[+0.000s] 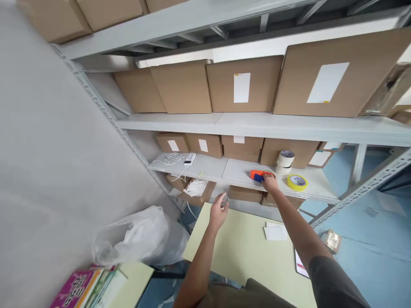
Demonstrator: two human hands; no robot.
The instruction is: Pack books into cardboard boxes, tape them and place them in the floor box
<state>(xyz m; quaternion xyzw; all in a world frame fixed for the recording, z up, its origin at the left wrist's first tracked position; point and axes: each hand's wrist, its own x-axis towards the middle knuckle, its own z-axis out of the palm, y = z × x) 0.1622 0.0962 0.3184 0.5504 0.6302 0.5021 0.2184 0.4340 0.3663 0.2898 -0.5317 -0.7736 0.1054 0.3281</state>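
My right hand (270,182) reaches to the lower shelf, its fingers closed round the right end of a small orange-and-blue object (256,175). The hand hides part of this object, and its exact kind cannot be made out. Just right of that hand lies a yellow tape roll (297,182). Behind it, white tape rolls (285,159) are stacked. Over the far left part of the pale table, my left hand (219,210) is raised with thumb and fingers curved apart. No object is clearly visible in it.
Cardboard boxes (181,87) line the metal shelving. A white power strip (189,159) with cables lies on the lower shelf. The pale table (244,252) bears white cards (275,232) and a tablet-like device (301,264). Left are a white plastic bag (144,235) and books (75,288).
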